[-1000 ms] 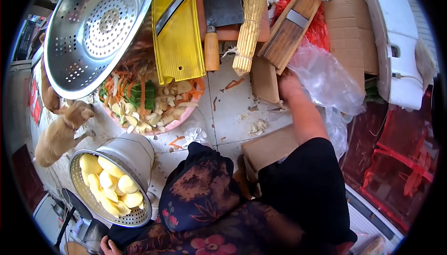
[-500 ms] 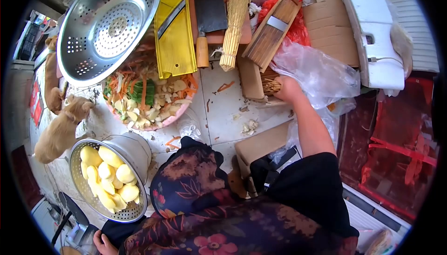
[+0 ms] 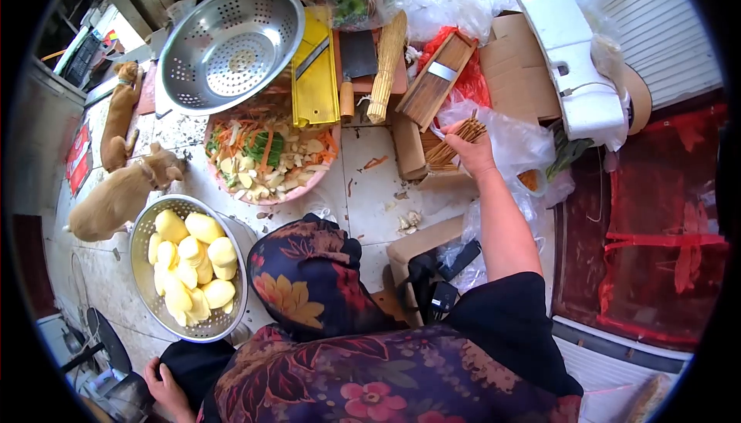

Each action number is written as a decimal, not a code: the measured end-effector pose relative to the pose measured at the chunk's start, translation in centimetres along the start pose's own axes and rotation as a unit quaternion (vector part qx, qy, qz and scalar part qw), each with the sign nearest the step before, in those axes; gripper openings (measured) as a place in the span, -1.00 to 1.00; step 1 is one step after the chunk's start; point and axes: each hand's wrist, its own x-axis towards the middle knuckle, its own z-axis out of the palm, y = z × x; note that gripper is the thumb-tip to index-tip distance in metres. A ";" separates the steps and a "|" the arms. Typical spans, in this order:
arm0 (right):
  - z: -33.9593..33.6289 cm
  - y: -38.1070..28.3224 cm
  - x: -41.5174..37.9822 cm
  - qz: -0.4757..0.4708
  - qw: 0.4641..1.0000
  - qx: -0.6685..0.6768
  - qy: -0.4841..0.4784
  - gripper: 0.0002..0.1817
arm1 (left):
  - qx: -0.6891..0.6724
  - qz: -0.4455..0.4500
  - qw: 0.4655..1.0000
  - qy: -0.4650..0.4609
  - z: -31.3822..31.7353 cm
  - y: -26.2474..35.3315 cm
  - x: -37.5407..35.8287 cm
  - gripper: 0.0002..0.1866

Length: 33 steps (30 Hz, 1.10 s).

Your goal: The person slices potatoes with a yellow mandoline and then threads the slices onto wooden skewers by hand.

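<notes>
My right hand (image 3: 472, 151) is closed round a bundle of thin wooden sticks (image 3: 468, 127), whose ends stick up past the fingers. Below and left of it, more such sticks (image 3: 437, 154) lie in an open cardboard box (image 3: 411, 159). A wooden slicer (image 3: 429, 93) with a metal blade leans on the far side of the box. At the lower left, my left hand (image 3: 166, 386) rests by the black cloth over my leg, fingers stretched out and holding nothing. Nearest in front of it stands a colander (image 3: 144, 230) with peeled potatoes (image 3: 189, 265).
A pink basin (image 3: 297, 191) holds vegetable scraps. Beyond it are a large metal colander (image 3: 231, 37), yellow slicer (image 3: 314, 76), cleaver (image 3: 357, 56) and straw brush (image 3: 386, 68). Two dogs (image 3: 123, 201) are at the left. A cardboard box (image 3: 421, 244) with black devices stands by my right knee.
My right hand has come up from inside the box with a bundle of sticks in it. The whole view has shifted slightly. My left hand stays at the lower left.
</notes>
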 end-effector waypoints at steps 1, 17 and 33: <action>0.3 -0.8 -0.3 -0.013 0.999 0.039 0.008 -0.93 | -0.011 0.002 1.000 -0.009 -0.1 -0.3 -0.3 -0.76; 11.4 -17.7 -8.6 -0.340 0.933 0.040 -0.108 -0.86 | -0.292 0.125 0.948 -0.021 -0.7 6.3 -2.3 -0.69; 34.0 -24.4 -28.8 -0.643 0.584 0.132 -0.477 -0.83 | -0.892 -0.032 0.334 -0.301 0.2 13.2 -1.5 -0.63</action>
